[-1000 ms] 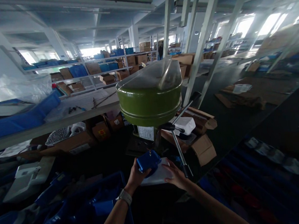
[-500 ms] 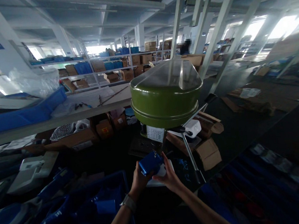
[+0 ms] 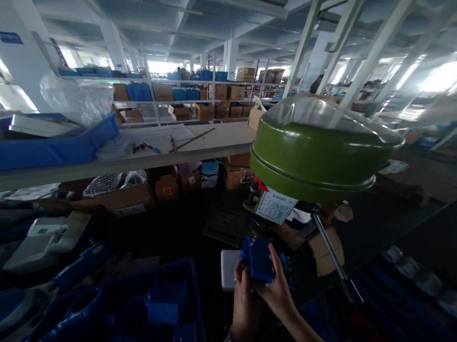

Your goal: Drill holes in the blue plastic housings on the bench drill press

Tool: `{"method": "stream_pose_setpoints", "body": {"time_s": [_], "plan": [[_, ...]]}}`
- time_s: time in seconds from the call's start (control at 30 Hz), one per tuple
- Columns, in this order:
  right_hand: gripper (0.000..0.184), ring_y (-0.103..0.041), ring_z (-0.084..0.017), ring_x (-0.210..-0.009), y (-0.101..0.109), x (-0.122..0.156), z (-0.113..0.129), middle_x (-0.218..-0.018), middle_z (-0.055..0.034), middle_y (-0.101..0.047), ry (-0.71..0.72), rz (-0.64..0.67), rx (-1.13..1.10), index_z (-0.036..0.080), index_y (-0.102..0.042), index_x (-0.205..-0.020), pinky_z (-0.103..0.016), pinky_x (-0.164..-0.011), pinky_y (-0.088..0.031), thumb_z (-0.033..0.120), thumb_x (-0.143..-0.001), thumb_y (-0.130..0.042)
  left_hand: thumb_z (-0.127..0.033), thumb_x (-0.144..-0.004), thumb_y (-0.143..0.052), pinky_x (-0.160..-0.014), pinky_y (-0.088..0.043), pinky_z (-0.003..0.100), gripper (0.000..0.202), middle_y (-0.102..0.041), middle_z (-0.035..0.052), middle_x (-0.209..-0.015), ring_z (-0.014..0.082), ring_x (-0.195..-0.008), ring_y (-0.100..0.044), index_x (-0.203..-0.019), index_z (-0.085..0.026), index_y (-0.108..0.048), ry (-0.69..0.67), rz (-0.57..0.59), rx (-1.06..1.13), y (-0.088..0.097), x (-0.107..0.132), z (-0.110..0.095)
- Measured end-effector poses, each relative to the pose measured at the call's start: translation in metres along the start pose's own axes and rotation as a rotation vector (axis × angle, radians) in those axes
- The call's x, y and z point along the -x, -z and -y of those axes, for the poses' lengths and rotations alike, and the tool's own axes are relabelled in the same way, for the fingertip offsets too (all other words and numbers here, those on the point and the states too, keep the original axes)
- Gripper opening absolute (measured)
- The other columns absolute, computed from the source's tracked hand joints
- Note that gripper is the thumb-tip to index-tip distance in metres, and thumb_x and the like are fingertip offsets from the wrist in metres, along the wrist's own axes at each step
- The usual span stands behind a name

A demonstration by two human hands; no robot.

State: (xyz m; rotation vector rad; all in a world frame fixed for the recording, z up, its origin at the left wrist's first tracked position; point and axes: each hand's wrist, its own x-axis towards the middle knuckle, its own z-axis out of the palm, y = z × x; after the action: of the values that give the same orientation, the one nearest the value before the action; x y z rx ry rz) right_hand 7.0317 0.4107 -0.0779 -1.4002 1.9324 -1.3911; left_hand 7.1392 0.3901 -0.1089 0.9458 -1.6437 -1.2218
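We see a blue part point(image 3: 261, 262), a whitish block point(image 3: 229, 270), a green machine cover point(image 3: 310, 159) at right, a blue crate point(image 3: 198, 305) near left and brown boxes point(image 3: 220, 91) far off.

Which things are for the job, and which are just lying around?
Job things, probably:
- blue part, held by left hand and right hand
- white block near them
- green machine

Just lying about, it seems:
- bubble wrap
- cardboard box under the shelf
- thin rod on the shelf
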Motion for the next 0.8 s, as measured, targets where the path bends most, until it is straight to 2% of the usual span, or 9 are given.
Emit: {"method": "stream_pose_setpoints", "body": {"time_s": [0.1,0.17,0.23,0.3,0.37,0.47,0.57,0.67,0.8], "plan": [[0.087,-0.028,-0.031,-0.137,0.000,0.014,0.008,-0.147,-0.0128,-0.026,-0.054,-0.113,-0.017,0.024,-0.019,-0.142,-0.048,-0.110,-0.032,0.040,-0.071,-0.067,-0.010,-0.078,-0.048,-0.107,-0.038,0.047,0.053,-0.028,0.0187,-0.144,0.0287,-0.135,-0.035,-0.131,-0.019,-0.045,-0.075,0.075,-0.021,-0.004,0.004,0.005],[0.084,-0.031,-0.031,-0.135,0.002,0.015,0.009,-0.146,-0.0128,-0.029,-0.122,-0.100,-0.068,0.024,-0.022,-0.141,-0.046,-0.106,-0.037,0.037,-0.070,-0.066,-0.008,-0.076,-0.050,-0.109,-0.035,0.049,0.060,-0.026,0.0172,-0.147,0.0292,-0.137,-0.030,-0.134,-0.020,-0.043,-0.087,0.127,-0.010,0.000,0.004,0.001],[0.086,-0.038,-0.031,-0.130,0.010,0.008,0.006,-0.144,-0.0137,-0.031,-0.177,-0.064,-0.155,0.024,-0.022,-0.140,-0.043,-0.099,-0.045,0.034,-0.067,-0.066,-0.007,-0.074,-0.050,-0.109,-0.036,0.048,0.059,-0.031,0.0145,-0.145,0.0277,-0.135,-0.034,-0.131,-0.022,-0.048,-0.078,0.175,0.025,0.008,-0.001,-0.005],[0.089,-0.048,-0.029,-0.121,0.022,-0.004,0.000,-0.139,-0.0147,-0.037,-0.234,0.024,-0.278,0.025,-0.020,-0.140,-0.041,-0.092,-0.048,0.035,-0.066,-0.067,-0.010,-0.077,-0.050,-0.106,-0.040,0.045,0.047,-0.047,0.0124,-0.134,0.0249,-0.125,-0.047,-0.121,-0.022,-0.057,-0.035,0.155,0.061,0.020,-0.013,-0.011],[0.090,-0.055,-0.027,-0.110,0.037,-0.019,-0.004,-0.128,-0.0137,-0.050,-0.288,0.152,-0.374,0.024,-0.021,-0.139,-0.041,-0.090,-0.048,0.039,-0.064,-0.069,-0.015,-0.078,-0.053,-0.102,-0.042,0.044,0.036,-0.058,0.0106,-0.118,0.0227,-0.112,-0.055,-0.112,-0.021,-0.062,0.058,0.063,0.095,0.034,-0.031,-0.014],[0.087,-0.058,-0.025,-0.100,0.055,-0.039,0.000,-0.114,-0.0097,-0.058,-0.341,0.311,-0.420,0.024,-0.033,-0.134,-0.039,-0.085,-0.048,0.040,-0.058,-0.071,-0.023,-0.072,-0.067,-0.106,-0.037,0.042,0.045,-0.057,0.0124,-0.120,0.0242,-0.116,-0.052,-0.115,-0.015,-0.059,0.276,0.002,0.274,0.054,-0.063,-0.012],[0.077,-0.058,-0.022,-0.093,0.061,-0.052,0.010,-0.115,-0.0072,-0.057,-0.436,0.421,-0.424,0.027,-0.042,-0.129,-0.033,-0.075,-0.048,0.037,-0.057,-0.067,-0.039,-0.067,-0.074,-0.103,-0.039,0.043,0.061,-0.057,0.0172,-0.122,0.0268,-0.115,-0.054,-0.118,-0.009,-0.056,0.461,0.168,0.485,0.069,-0.085,-0.009],[0.069,-0.057,-0.020,-0.092,0.057,-0.057,0.017,-0.120,-0.0067,-0.053,-0.478,0.503,-0.405,0.028,-0.047,-0.126,-0.030,-0.070,-0.048,0.036,-0.059,-0.062,-0.056,-0.063,-0.072,-0.092,-0.047,0.044,0.068,-0.063,0.0167,-0.112,0.0269,-0.100,-0.062,-0.111,-0.009,-0.061,0.486,0.335,0.582,0.079,-0.087,-0.009],[0.065,-0.055,-0.018,-0.088,0.052,-0.061,0.022,-0.117,-0.0063,-0.053,-0.420,0.525,-0.339,0.025,-0.050,-0.121,-0.030,-0.070,-0.048,0.031,-0.057,-0.061,-0.053,-0.060,-0.077,-0.090,-0.048,0.039,0.067,-0.063,0.0135,-0.114,0.0238,-0.101,-0.062,-0.110,-0.012,-0.062,0.483,0.424,0.696,0.085,-0.082,-0.012]]}}
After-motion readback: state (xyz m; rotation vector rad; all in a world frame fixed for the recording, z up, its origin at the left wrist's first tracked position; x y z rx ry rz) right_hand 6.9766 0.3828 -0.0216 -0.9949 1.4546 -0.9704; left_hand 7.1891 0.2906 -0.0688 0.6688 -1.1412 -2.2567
